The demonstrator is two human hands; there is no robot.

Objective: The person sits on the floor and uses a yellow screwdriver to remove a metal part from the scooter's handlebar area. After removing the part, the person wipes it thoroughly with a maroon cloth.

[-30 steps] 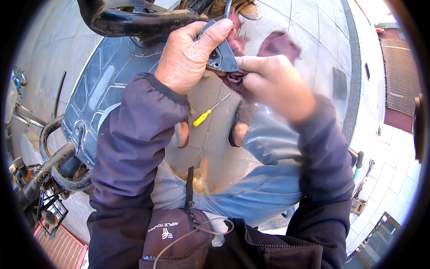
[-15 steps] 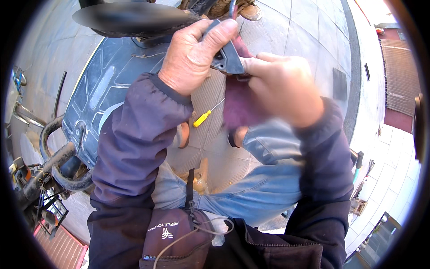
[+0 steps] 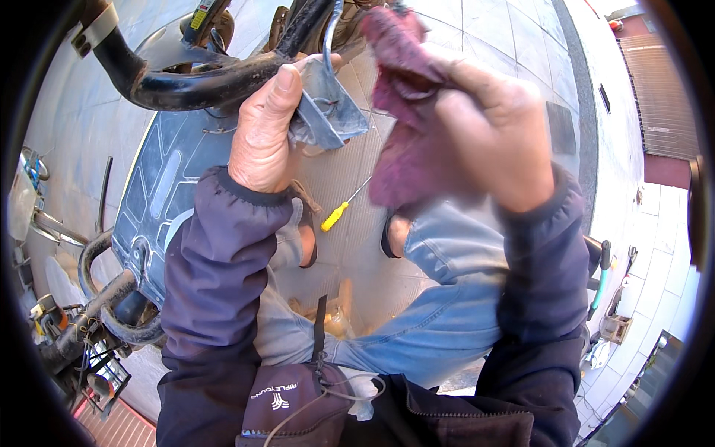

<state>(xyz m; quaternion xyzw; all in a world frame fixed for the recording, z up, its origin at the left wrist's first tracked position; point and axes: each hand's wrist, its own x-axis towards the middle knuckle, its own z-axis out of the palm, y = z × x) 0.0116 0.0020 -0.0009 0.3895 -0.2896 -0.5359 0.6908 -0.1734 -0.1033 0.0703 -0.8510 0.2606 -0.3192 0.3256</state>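
My left hand (image 3: 262, 138) grips a grey plastic housing (image 3: 328, 112), hollow side showing, with a cable running up from it. The thumb lies along the housing's near edge; the other fingers are mostly hidden behind it. My right hand (image 3: 500, 130), slightly blurred, is closed round a crumpled maroon rag (image 3: 406, 149) to the right of the housing. Part of the rag sticks up above my fist and the rest hangs below. A gap separates rag and housing. Below them on the ground lies a screwdriver with a yellow handle (image 3: 335, 217).
A bent black tube (image 3: 201, 88) crosses just above my left hand. Beyond my left forearm is a dark blue ribbed panel (image 3: 167, 186), with thick metal tubing (image 3: 97, 290) near its lower end. My knees in blue jeans (image 3: 439, 305) are spread on both sides.
My right hand has drawn away from the housing, bringing the rag up and to the right. The left hand has turned the housing so its hollow side shows. The view has shifted, revealing more black tube.
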